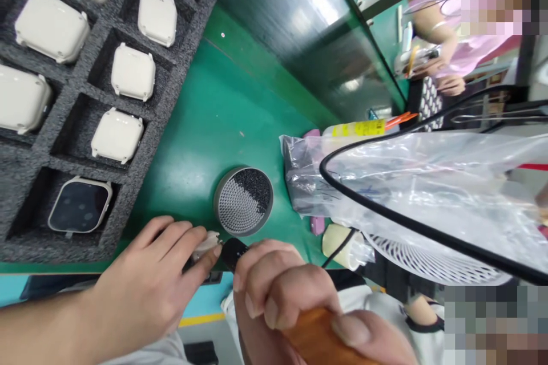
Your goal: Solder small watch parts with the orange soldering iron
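Note:
My left hand is closed on a pale watch case at the near edge of the green table; fingers cover most of it. My right hand wraps round an orange-brown screwdriver. Its black nose points at the watch case, close to my left thumb; whether the tip touches is hidden. Just beyond both hands stands a round grey dish with a dimpled floor and many tiny black pieces, apparently screws, heaped on its far right side.
A dark foam tray on the left holds several white watch cases and one dark-screened watch. A clear plastic bag lies right, crossed by a black cable. A co-worker's hands are at the far right.

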Available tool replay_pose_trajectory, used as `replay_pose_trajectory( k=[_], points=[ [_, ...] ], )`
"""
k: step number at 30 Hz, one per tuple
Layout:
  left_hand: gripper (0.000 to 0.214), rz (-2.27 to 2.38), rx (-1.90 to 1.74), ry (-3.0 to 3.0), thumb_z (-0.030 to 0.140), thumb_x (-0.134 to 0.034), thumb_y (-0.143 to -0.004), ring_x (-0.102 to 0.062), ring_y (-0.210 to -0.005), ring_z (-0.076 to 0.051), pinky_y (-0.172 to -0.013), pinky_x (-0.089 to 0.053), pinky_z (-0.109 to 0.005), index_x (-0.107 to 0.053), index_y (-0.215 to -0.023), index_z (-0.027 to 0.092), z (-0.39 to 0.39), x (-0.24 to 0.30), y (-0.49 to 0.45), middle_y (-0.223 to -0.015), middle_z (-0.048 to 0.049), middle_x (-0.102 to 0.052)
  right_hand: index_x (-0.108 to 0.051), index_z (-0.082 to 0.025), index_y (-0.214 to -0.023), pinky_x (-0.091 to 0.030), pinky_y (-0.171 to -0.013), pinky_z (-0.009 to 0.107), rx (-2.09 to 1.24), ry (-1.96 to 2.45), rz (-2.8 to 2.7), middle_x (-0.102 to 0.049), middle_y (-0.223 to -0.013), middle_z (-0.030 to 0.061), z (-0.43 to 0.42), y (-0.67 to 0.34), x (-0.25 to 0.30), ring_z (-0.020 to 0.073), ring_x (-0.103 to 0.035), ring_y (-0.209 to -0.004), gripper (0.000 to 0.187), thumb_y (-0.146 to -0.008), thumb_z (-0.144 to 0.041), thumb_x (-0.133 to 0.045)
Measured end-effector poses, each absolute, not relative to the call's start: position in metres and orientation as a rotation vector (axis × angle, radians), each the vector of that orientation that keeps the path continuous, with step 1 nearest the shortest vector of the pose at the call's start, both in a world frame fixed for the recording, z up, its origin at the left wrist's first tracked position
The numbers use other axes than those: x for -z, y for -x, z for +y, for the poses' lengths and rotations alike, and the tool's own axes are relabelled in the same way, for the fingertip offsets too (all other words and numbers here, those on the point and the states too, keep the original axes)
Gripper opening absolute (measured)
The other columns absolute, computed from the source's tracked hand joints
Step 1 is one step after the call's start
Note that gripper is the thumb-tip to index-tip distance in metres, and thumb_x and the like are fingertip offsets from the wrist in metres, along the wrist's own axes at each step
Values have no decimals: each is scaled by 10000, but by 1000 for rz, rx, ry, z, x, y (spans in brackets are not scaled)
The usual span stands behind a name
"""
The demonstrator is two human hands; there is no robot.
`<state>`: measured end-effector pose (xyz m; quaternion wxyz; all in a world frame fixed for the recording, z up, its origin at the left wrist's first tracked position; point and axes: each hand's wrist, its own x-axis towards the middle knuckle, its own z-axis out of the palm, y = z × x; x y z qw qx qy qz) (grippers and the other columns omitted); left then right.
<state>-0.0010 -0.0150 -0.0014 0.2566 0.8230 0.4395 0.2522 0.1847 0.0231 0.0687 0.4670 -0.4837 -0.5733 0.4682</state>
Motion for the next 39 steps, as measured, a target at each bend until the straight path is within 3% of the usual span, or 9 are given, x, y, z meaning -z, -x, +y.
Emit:
replay_pose_trajectory(
  k=[4, 7, 10, 15, 21, 34, 39],
  points=[
    [362, 1184, -684, -2255, 176, -553, -975, -575, -1118, -314, -1006, -412, -514, -704, -1303, 183, -13, 0, 2, -1256, -125, -676, -667, -370, -1071, -543, -489, 407, -1223, 1081, -1368, -559, -657, -52, 28, -178, -63, 201, -604, -542, 234, -1055, -476, -459],
    [413, 1196, -686, -2290, 142, -559, -940, -576, -1118, -312, -997, -413, -511, -700, -1327, 170, -14, 0, 2, -1272, -135, -681, -600, -335, -1183, -517, -446, 353, -950, 996, -1280, -577, -726, -67, 28, -174, -58, 154, -588, -510, 249, -1047, -497, -470],
    [571, 1206, -631, -2306, 104, -549, -872, -569, -1159, -316, -1035, -402, -521, -640, -1434, 136, -16, 0, 3, -1336, -138, -675, -586, -288, -1160, -485, -416, 316, -683, 995, -1156, -565, -751, -79, 27, -170, -59, 111, -537, -476, 214, -1052, -439, -478],
    [689, 1173, -633, -2285, 83, -568, -731, -554, -1233, -336, -1054, -398, -522, -662, -1407, 172, -15, -1, 4, -1395, -134, -647, -599, -281, -1158, -546, -561, 398, -816, 1098, -1106, -591, -814, -48, 32, -177, -63, 154, -582, -602, 437, -988, -680, -543],
    [520, 1212, -702, -2280, 48, -535, -820, -574, -1192, -345, -996, -438, -529, -736, -1255, 249, -16, 2, 3, -1290, -143, -646, -595, -248, -1209, -526, -552, 375, -843, 948, -1186, -598, -839, -24, 37, -186, -51, 154, -579, -626, 475, -1002, -657, -468],
    [399, 1213, -775, -2255, 102, -573, -875, -594, -1146, -355, -972, -455, -541, -746, -1231, 149, -12, -2, -1, -1263, -176, -676, -569, -271, -1200, -549, -621, 415, -876, 1076, -1140, -598, -863, -36, 32, -184, -57, 159, -595, -668, 459, -997, -680, -520],
    [343, 1227, -814, -2236, 101, -573, -911, -603, -1126, -347, -957, -454, -520, -753, -1201, 139, -11, -2, -1, -1232, -172, -691, -595, -285, -1167, -535, -573, 385, -832, 1070, -1100, -603, -825, -44, 32, -182, -56, 150, -573, -618, 458, -990, -700, -520]
  ],
)
